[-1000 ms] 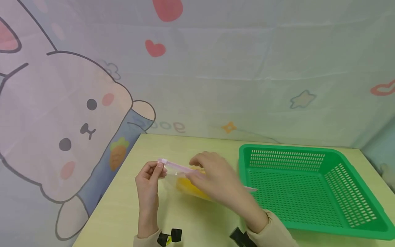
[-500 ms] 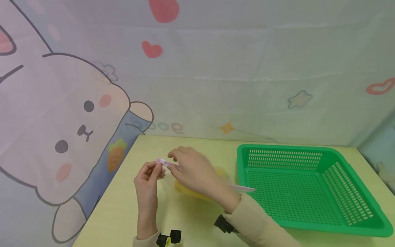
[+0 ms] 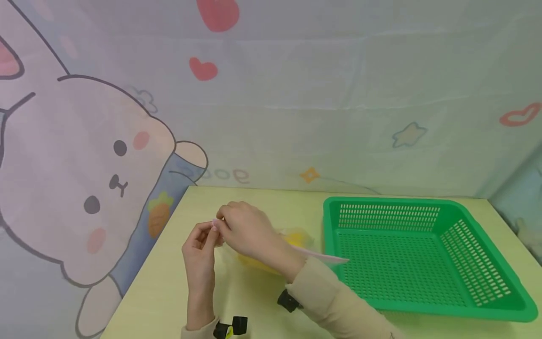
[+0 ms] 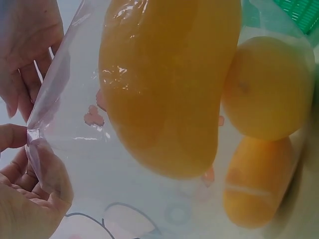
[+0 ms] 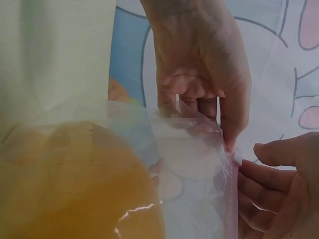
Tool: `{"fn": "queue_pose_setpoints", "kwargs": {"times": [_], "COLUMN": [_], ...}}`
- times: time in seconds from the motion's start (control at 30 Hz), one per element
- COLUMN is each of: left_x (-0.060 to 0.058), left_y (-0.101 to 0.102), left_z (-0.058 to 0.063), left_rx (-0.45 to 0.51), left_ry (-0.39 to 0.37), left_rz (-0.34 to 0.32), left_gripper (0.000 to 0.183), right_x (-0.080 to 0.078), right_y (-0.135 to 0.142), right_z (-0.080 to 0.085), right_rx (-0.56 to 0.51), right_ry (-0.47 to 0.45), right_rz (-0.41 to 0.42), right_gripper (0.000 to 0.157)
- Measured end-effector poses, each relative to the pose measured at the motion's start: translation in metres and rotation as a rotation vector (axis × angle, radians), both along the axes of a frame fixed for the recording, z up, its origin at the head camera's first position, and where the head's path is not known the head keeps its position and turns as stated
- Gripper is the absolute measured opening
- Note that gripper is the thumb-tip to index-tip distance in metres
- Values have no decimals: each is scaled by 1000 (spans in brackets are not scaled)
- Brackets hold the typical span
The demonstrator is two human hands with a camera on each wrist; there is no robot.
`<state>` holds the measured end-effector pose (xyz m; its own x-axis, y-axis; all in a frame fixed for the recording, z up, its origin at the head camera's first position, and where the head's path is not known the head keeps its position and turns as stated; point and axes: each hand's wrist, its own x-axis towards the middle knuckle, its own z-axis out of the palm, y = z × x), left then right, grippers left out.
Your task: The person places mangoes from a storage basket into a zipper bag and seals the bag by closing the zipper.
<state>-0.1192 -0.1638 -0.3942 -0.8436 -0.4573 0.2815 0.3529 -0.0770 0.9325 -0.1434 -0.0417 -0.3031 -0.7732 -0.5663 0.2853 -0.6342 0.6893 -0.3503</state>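
Note:
A clear slider zip bag (image 4: 164, 204) with a pink zip strip (image 3: 323, 257) is held up between the hands. Inside are a large yellow-orange, mango-shaped item (image 4: 164, 89), a round orange item (image 4: 269, 89) and a smaller oblong one (image 4: 256, 184). My left hand (image 3: 201, 254) pinches the bag's top corner at the strip's end, thumb against fingers. My right hand (image 3: 250, 233) reaches across to that same corner. In the right wrist view its fingers lie along the strip's edge, thumb apart from them. The head view hides most of the strip behind the right hand and forearm.
A green plastic basket (image 3: 427, 310) with slatted sides stands on the right of the pale yellow table (image 3: 156, 301). Behind the table hangs a cloth backdrop (image 3: 296, 80) printed with a rabbit and hearts. A black camera mount sits at each wrist.
My right hand has moved left along the zip strip to the corner by my left hand, covering the white slider there. The left hand keeps its pinch and has barely moved.

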Motion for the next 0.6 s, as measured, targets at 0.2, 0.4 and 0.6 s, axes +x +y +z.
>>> {"fn": "queue_pose_setpoints", "kwargs": {"times": [0.2, 0.4, 0.6], "left_x": [-1, -1, -2], "left_y": [0, 0, 1], "left_z": [-2, -2, -2], "left_rx": [10, 18, 23], "left_ry": [15, 2, -1], "left_rz": [0, 16, 14], "left_gripper": [4, 6, 7], "right_x": [-2, -4, -6], "right_y": [-6, -9, -9], "right_z": [-4, -9, -10], "right_rx": [-9, -27, -43], "right_ry": [9, -10, -12], "right_rz": [-29, -37, -44], "right_gripper": [20, 16, 13]}}
